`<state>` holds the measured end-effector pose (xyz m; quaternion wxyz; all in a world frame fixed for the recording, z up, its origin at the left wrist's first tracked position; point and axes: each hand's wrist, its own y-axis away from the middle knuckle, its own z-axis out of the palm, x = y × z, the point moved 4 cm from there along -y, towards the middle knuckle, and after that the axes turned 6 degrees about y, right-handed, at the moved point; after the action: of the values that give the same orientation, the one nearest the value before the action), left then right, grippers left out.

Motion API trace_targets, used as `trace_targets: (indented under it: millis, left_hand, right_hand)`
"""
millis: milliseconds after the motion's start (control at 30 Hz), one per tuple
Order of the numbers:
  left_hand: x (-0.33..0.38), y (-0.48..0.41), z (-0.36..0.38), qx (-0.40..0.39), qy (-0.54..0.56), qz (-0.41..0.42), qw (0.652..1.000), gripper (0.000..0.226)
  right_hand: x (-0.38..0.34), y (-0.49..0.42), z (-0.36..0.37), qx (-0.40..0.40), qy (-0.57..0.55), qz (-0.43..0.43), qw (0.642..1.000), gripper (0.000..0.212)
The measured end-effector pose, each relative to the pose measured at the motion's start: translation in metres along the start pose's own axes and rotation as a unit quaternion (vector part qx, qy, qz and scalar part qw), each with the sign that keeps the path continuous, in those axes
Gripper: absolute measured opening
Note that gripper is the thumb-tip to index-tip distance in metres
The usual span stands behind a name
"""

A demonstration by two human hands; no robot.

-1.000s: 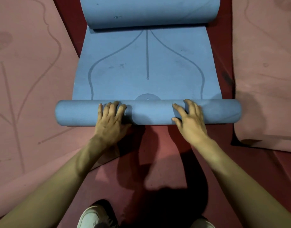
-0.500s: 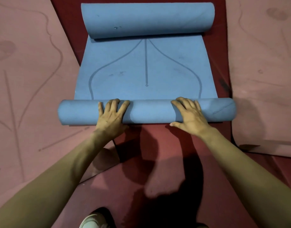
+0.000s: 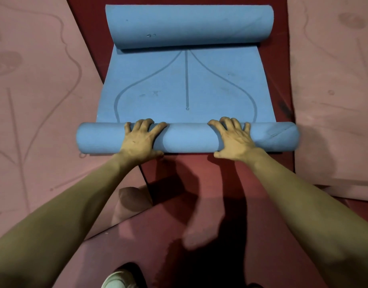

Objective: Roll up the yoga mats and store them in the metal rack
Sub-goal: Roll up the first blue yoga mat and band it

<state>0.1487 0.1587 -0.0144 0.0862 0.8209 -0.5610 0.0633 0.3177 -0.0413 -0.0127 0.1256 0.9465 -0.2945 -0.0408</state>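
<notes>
A blue yoga mat (image 3: 158, 84) lies on the red floor, running away from me. Its near end is wound into a roll (image 3: 189, 138) lying crosswise. Its far end is curled into a second, thicker roll (image 3: 189, 26). My left hand (image 3: 140, 140) lies on top of the near roll left of centre, fingers curled over its far side. My right hand (image 3: 235, 140) grips the same roll right of centre in the same way. The metal rack is not in view.
A pink mat (image 3: 33, 121) lies flat at the left, its corner reaching under the near roll's left end. Another pink mat (image 3: 334, 100) lies at the right. Red floor (image 3: 189, 183) shows between my arms. A white shoe (image 3: 118, 279) is at the bottom edge.
The near roll has moved away from me over the flat part of the mat, covering the printed circle. Both hands have shifted from its near side onto its top.
</notes>
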Motion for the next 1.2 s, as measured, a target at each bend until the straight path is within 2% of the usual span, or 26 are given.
trace_targets:
  millis: [133,267,433,600,733,867,1000,1100,1200]
  left_hand:
    - [0.002,-0.004,-0.003,-0.004,-0.007,-0.007,1.0,0.086]
    - [0.006,0.008,-0.003,0.03,-0.008,0.011,0.999,0.078]
    - [0.013,0.043,-0.003,0.049,-0.005,0.056,0.997,0.085]
    - [0.031,0.081,-0.003,-0.029,-0.029,0.068,0.997,0.091]
    - [0.041,0.084,-0.005,-0.084,0.002,-0.002,0.996,0.077]
    - [0.043,0.091,-0.003,-0.049,0.032,0.01,0.998,0.07]
    - [0.053,0.088,-0.007,-0.005,0.007,0.035,0.999,0.055]
    - [0.057,0.087,-0.006,0.026,0.042,0.026,0.998,0.059]
    - [0.054,0.081,-0.003,0.065,0.057,0.03,0.996,0.048]
  right_hand:
    - [-0.002,-0.002,-0.004,-0.009,-0.001,0.003,1.0,0.093]
    - [-0.006,0.007,-0.006,0.002,0.011,-0.002,1.0,0.092]
    - [-0.015,0.044,-0.002,0.0,0.0,-0.014,1.0,0.091]
    - [-0.023,0.095,0.015,0.025,-0.037,-0.045,0.998,0.087]
    - [-0.019,0.11,0.032,0.104,-0.117,-0.024,0.987,0.078]
    - [-0.015,0.124,0.045,0.165,-0.194,0.034,0.966,0.074]
    - [-0.02,0.122,0.038,0.167,-0.128,0.021,0.977,0.071]
    - [-0.021,0.115,0.034,0.177,-0.141,0.032,0.973,0.062]
    - [-0.025,0.111,0.029,0.212,-0.137,0.057,0.966,0.055]
